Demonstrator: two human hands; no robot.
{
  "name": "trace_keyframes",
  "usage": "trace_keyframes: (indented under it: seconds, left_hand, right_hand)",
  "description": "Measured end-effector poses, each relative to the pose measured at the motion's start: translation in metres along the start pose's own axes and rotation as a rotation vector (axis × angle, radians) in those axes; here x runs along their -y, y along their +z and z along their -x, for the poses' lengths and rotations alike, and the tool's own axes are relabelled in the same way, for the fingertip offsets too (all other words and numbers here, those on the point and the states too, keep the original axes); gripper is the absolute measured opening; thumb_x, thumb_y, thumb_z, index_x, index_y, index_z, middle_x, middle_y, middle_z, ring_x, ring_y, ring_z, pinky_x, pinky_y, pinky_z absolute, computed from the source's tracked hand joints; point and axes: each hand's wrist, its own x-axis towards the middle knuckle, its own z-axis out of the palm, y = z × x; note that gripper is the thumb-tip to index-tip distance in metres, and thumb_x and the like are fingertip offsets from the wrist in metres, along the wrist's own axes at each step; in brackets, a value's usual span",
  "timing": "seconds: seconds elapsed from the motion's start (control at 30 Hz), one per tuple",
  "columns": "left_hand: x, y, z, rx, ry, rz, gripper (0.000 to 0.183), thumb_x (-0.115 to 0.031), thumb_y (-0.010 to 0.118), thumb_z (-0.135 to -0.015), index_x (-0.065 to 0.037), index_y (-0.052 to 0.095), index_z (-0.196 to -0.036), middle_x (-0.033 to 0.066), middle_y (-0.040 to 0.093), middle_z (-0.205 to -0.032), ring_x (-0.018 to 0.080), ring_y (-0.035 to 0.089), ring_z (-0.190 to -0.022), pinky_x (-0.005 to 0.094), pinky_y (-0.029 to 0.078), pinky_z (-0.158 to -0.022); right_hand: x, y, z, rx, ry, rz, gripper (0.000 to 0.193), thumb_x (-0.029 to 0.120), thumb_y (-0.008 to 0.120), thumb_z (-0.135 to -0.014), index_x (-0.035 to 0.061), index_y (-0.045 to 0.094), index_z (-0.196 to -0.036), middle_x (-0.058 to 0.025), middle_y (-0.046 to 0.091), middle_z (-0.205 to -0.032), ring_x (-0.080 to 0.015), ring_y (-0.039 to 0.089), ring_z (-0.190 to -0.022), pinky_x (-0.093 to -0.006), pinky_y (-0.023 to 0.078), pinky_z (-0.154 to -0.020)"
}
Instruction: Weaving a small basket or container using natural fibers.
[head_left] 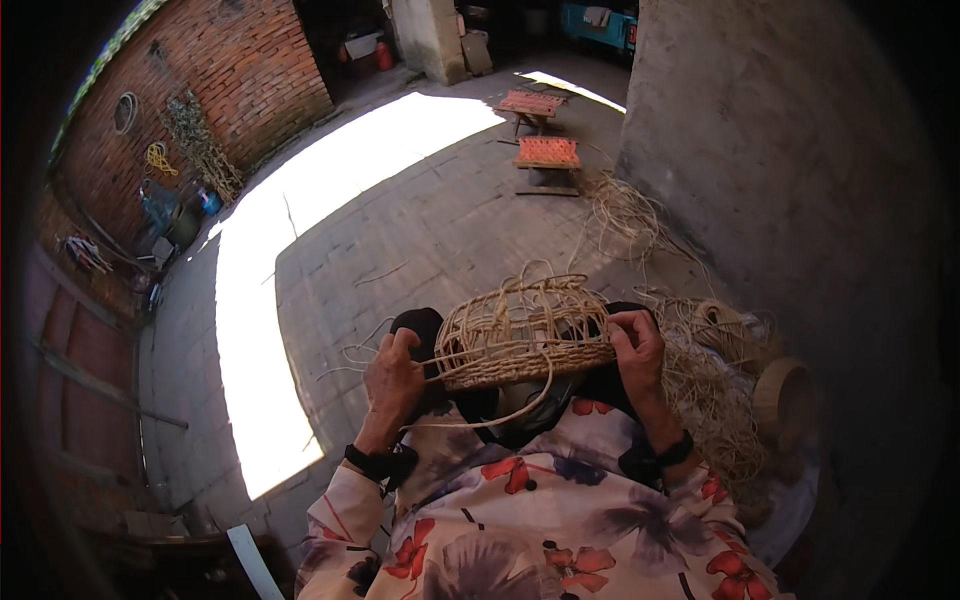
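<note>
Running toward twelve o'clock, the floor meets a brick wall at ten; close in at twelve, the openwork basket sits, left fingers pinching its strands, right fingers gripping its edge.

Stools, two: low, orange-red woven seats, one beyond the other at 1 o'clock. Blue object, large, kind unclear: stands farther off at 1 o'clock, pale cloth on top. Red container: 11 o'clock, in shade. Brick wall: between 10 and 11 — yellow coil and dried stalks against it. Grey wall: 2 o'clock. Reddish door: 9 o'clock.
</note>
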Motion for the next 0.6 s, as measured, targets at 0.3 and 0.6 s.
trace_keyframes:
  seconds: [0.3, 0.6]
  left_hand:
    - [0.311, -0.078, 0.111, 0.417, -0.743, -0.247, 0.047, -0.025, 0.079, -0.072, -0.021, 0.065, -0.116, 0.0123, 0.073, -0.101, 0.0325, 0.069, -0.097, 0.0436, 0.054, -0.081]
    - [0.067, -0.046, 0.027, 0.248, -0.101, 0.336, 0.036, -0.015, 0.072, -0.084, -0.009, 0.065, -0.119, 0.016, 0.068, -0.11, 0.0279, 0.068, -0.077, 0.0365, 0.054, -0.072]
  right_hand:
    - [0.019, -0.006, -0.002, 0.033, -0.056, 0.094, 0.012, 0.0, 0.059, -0.088, -0.0003, 0.064, -0.098, -0.0062, 0.058, -0.089, -0.0141, 0.058, -0.074, -0.0262, 0.047, -0.069]
    - [0.051, 0.026, -0.007, 0.338, -0.567, 0.463, 0.031, -0.006, 0.063, -0.073, 0.0058, 0.066, -0.101, -0.0111, 0.06, -0.091, -0.0335, 0.06, -0.087, -0.0418, 0.05, -0.076]
